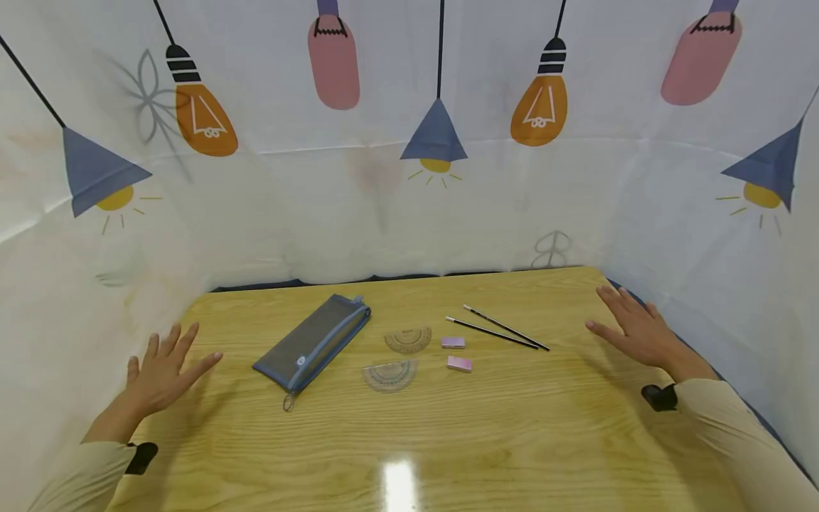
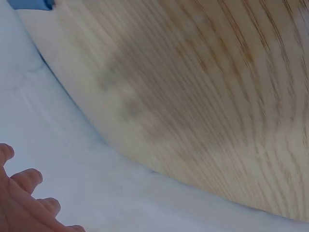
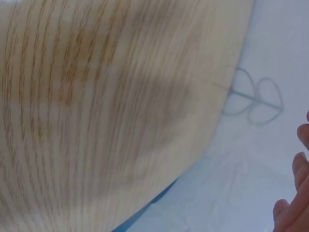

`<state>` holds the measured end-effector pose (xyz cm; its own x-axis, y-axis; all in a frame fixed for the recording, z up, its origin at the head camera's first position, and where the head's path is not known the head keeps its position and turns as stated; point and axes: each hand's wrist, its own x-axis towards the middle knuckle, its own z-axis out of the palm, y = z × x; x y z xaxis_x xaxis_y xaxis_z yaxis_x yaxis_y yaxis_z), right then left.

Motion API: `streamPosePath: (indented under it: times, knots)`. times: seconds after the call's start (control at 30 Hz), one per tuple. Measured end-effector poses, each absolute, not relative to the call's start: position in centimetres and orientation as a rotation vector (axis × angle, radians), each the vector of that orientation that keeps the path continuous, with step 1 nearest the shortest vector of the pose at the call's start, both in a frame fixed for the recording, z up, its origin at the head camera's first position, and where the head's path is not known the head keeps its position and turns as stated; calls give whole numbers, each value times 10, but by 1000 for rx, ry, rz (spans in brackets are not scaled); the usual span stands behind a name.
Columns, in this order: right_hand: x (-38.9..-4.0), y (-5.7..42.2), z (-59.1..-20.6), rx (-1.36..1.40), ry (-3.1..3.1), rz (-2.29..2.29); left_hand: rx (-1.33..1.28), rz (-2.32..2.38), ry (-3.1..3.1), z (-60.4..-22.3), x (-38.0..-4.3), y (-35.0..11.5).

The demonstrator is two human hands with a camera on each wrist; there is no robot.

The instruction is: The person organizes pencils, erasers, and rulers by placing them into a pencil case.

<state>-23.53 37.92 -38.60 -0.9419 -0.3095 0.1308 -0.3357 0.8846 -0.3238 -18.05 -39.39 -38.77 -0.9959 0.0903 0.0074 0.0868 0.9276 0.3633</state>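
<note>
My left hand point(image 1: 160, 373) is held over the left edge of the table, fingers spread, holding nothing. Nearest to it lies a grey-blue mesh pencil case point(image 1: 313, 341) with a zipper and a ring pull. At the right edge my right hand point(image 1: 636, 331) is likewise spread and holds nothing. Two black pencils point(image 1: 499, 333) lie to its left. Mid-table are two clear protractors point(image 1: 408, 340), one behind the other, beside two small pink-purple erasers point(image 1: 459, 364). In the wrist views only fingertips of the left hand point(image 2: 24, 203) and right hand point(image 3: 294, 193) show.
The wooden table point(image 1: 320, 455) has a glare spot near its front. White cloth point(image 1: 307, 213) printed with lamps and bulbs hangs behind it and along both sides, close to each hand. A dark strip shows along the table's back and right edges.
</note>
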Motion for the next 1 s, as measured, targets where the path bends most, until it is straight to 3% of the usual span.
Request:
streamPosePath:
  times: [0.4, 1.0]
  knots:
    - [-230, 370, -382, 615, -2836, 590, 265, 793, 3105, -384, -171, -369]
    - [-214, 352, -383, 555, -2653, 587, 328, 996, 3206, -380, -166, -339]
